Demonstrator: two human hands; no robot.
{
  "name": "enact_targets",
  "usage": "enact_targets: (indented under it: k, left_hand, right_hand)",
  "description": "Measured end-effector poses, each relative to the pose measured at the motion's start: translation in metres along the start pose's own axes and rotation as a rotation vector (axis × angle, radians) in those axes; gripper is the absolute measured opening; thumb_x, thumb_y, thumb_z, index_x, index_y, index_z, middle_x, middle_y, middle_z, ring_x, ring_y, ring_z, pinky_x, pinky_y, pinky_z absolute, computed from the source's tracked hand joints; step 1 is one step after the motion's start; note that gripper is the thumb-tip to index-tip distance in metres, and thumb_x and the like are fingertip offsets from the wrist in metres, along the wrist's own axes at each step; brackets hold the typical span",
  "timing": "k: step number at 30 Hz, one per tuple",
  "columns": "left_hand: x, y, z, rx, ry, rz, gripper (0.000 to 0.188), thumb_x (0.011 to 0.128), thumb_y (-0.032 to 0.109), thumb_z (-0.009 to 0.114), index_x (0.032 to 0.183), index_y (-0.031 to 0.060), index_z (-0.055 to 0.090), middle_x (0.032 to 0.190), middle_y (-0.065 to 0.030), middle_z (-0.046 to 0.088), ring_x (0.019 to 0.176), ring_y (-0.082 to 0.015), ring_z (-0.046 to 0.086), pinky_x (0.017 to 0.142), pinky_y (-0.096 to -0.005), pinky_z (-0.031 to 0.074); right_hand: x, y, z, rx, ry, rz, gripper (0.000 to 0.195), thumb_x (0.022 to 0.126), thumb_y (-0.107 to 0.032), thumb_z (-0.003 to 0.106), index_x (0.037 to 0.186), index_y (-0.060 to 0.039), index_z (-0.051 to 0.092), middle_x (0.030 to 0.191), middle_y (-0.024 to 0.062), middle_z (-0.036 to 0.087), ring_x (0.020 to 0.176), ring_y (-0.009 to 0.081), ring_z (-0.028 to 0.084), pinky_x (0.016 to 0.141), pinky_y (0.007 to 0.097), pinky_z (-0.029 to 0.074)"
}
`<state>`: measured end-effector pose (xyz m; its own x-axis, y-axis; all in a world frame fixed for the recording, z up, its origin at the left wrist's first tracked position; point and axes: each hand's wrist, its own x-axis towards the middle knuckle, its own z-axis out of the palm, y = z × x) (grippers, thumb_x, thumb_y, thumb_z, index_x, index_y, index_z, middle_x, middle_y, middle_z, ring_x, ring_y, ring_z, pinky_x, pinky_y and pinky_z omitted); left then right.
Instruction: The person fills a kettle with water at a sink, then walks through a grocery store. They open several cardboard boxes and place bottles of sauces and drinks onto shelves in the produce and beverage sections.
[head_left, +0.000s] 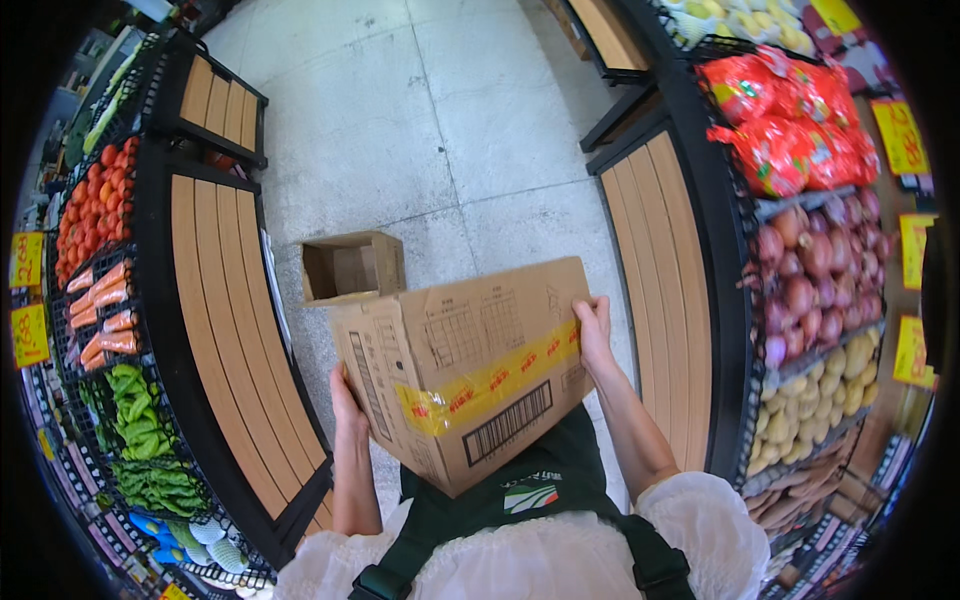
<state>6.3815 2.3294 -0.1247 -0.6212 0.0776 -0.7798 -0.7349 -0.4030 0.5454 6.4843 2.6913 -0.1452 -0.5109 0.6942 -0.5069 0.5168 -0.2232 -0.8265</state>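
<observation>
A large cardboard box (480, 367) is held tilted in front of my dark green apron (555, 469). Yellow tape with red print runs along its side, and the box bears barcodes and printed tables. My left hand (349, 401) grips its left end, fingers partly hidden behind it. At the opposite end, my right hand (594, 326) holds the edge near the tape. Just beyond the box, a smaller open cardboard box (352, 266) stands on the floor with its inside visible.
Pale concrete floor (442, 135) stretches ahead between two wood-slatted produce stands (232, 322), (660, 300). On the left are tomatoes (97, 202), carrots (105, 307) and green peppers (135, 412). Red bags (795, 124), onions (817, 262) and potatoes (817, 401) fill the right side, with yellow price signs behind.
</observation>
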Motion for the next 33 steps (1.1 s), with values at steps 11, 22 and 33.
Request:
enact_targets:
  k: [11, 22, 33]
  left_hand:
    - [0.262, 0.105, 0.256, 0.193, 0.039, 0.042, 0.043, 0.085, 0.034, 0.032, 0.104, 0.0017, 0.053, 0.094, -0.009, 0.061, 0.083, -0.0188, 0.059, 0.075, -0.0303, 0.047]
    - [0.572, 0.01, 0.39, 0.105, 0.058, -0.226, 0.049, 0.087, 0.038, 0.025, 0.112, 0.0013, 0.046, 0.108, -0.0109, 0.054, 0.097, -0.0222, 0.052, 0.085, -0.0339, 0.041]
    - [0.79, -0.132, 0.379, -0.153, -0.057, -0.448, 0.048, 0.086, 0.04, 0.027, 0.117, 0.0062, 0.043, 0.116, -0.0114, 0.049, 0.103, -0.0262, 0.048, 0.087, -0.0417, 0.039]
  right_hand:
    - [0.333, -0.116, 0.084, 0.102, 0.007, 0.12, 0.035, 0.075, -0.03, 0.053, 0.091, -0.0024, 0.037, 0.088, 0.0121, 0.047, 0.084, 0.0198, 0.044, 0.075, 0.032, 0.037]
    - [0.638, -0.076, 0.123, -0.093, 0.133, 0.053, 0.037, 0.075, -0.033, 0.052, 0.091, -0.0024, 0.04, 0.087, 0.012, 0.045, 0.084, 0.0204, 0.043, 0.076, 0.0327, 0.035]
    - [0.827, -0.005, 0.18, -0.286, 0.114, -0.008, 0.041, 0.07, -0.032, 0.056, 0.092, 0.001, 0.044, 0.087, 0.0114, 0.048, 0.083, 0.0181, 0.045, 0.076, 0.0292, 0.036]
